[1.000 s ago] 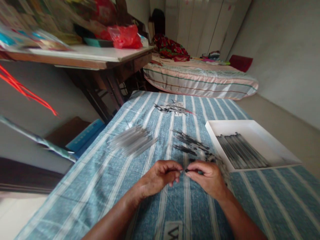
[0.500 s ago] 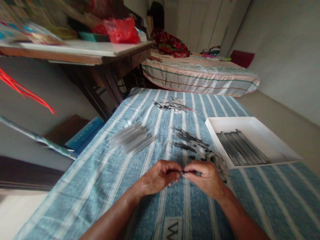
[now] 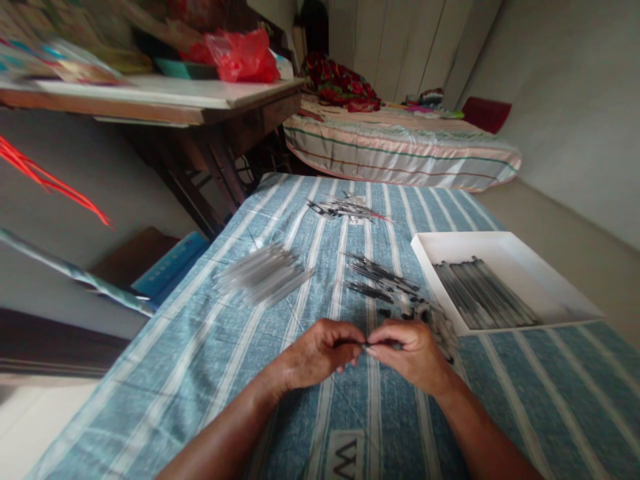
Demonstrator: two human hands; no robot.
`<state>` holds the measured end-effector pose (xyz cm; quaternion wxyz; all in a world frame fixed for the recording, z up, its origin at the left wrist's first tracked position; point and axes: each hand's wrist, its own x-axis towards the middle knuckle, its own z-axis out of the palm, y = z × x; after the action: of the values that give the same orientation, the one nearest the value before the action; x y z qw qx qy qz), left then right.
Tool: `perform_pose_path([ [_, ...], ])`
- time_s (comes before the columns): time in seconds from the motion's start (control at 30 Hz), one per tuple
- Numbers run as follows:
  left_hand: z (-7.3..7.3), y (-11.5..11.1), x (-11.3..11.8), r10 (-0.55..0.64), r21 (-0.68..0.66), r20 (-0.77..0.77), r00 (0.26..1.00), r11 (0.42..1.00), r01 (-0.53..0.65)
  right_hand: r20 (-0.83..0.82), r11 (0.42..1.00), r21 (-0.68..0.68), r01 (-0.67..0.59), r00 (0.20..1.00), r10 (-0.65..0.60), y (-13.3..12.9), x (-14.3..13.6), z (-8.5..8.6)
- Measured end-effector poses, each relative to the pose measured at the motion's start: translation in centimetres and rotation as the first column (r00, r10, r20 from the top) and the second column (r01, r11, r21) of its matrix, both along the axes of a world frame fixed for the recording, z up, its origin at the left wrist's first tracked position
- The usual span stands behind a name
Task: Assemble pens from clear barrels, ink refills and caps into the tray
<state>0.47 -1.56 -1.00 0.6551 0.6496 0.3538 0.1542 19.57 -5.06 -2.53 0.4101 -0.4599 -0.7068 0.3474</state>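
My left hand (image 3: 325, 355) and my right hand (image 3: 411, 353) meet fingertip to fingertip over the striped cloth. Both pinch a small dark thin piece (image 3: 366, 345), mostly hidden by the fingers. Just beyond them lie dark thin refills (image 3: 383, 275) and a pile of small grey and black parts (image 3: 440, 325), partly behind my right hand. Clear thin tubes (image 3: 270, 272) lie in a bundle to the left. On the right, a white box (image 3: 550, 287) holds a row of dark-filled pens (image 3: 483, 293).
Farther back on the blue striped cloth (image 3: 280, 213) is a loose heap of thin sticks (image 3: 345, 209). A side table (image 3: 175, 93) with a red plastic bag (image 3: 243, 57) stands at the back left. Beyond is a bed (image 3: 400, 150). Red cords (image 3: 55, 183) hang at the left.
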Motion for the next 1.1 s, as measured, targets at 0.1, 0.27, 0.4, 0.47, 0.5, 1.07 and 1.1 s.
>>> perform_pose_path([
  [0.1, 0.02, -0.03, 0.05, -0.005, 0.098, -0.046, 0.999, 0.995, 0.009, 0.015, 1.0, -0.027, -0.002, 1.0, 0.002, 0.03, 0.02, -0.3],
  [0.27, -0.05, -0.04, 0.04, -0.025, 0.204, -0.069, 0.997, 0.978, 0.039, 0.006, 0.998, -0.055, -0.001, 1.0, 0.001, -0.01, -0.07, -0.51],
  [0.4, 0.11, -0.12, 0.05, -0.005, 0.179, -0.058, 0.998, 0.984, 0.015, -0.05, 0.993, -0.113, 0.035, 0.998, -0.041, -0.11, -0.04, -0.58],
  [0.47, 0.21, -0.17, 0.07, 0.008, 0.183, -0.052, 0.999, 0.983, 0.002, -0.07, 0.989, -0.146, 0.037, 0.996, -0.048, -0.14, 0.08, -0.7],
  [0.5, 0.23, -0.2, 0.08, 0.01, 0.183, -0.052, 0.999, 0.983, -0.001, -0.077, 0.987, -0.158, 0.024, 0.996, -0.036, -0.15, 0.16, -0.77],
  [1.07, 0.48, -0.47, 0.32, 0.071, 0.195, -0.065, 0.995, 0.979, -0.057, 0.084, 0.998, -0.057, -0.027, 0.996, 0.032, 0.0, 0.42, -0.77],
  [1.1, 0.5, -0.48, 0.34, 0.072, 0.181, -0.064, 0.995, 0.982, -0.06, 0.103, 0.998, -0.037, -0.041, 0.994, 0.045, 0.02, 0.39, -0.79],
])
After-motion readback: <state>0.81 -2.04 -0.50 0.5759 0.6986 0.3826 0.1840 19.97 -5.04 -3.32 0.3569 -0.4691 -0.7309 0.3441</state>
